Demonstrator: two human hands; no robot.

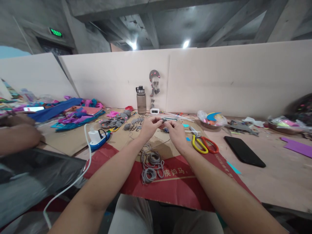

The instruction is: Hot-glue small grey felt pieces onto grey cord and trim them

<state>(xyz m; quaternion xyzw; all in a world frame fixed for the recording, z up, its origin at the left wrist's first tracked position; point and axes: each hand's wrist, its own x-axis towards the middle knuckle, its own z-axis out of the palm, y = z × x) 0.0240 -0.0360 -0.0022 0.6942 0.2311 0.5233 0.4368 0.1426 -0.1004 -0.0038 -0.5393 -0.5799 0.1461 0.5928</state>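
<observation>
Red-and-brown sheet (185, 191): biggest item here; lies flat, mostly L of & nearer than the scissors (204, 142), which sit by its R edge.
Left hand (149, 126): well L of scissors, fingers bent, thumb & fingertip pinching a sm. grey bit (164, 120).
Right hand (177, 133): btwn left hand & scissors; thumb & fingertips drawn together on the same grey bit, so grasping too, afaict.
Two-hand pinch: step in hand, imo, = fine fingertip work on the bit, prob. mid-step; scissors lie untouched.
Next move: calls for one firm pinch, I'd say, so the other hand can re-grip w/o dropping it.
Cord (154, 159): L of & nearer than scissors; grey, thin, in loose overlapping coils, some on the red part. Could snag if pulled fast, imo. Can't tell if any strand reaches the fingers.
Grey bit: L of & a touch farther than scissors, held up btwn both hands' fingertips; darkish, tiny, mostly covered, so exact shape & material n/a.
</observation>
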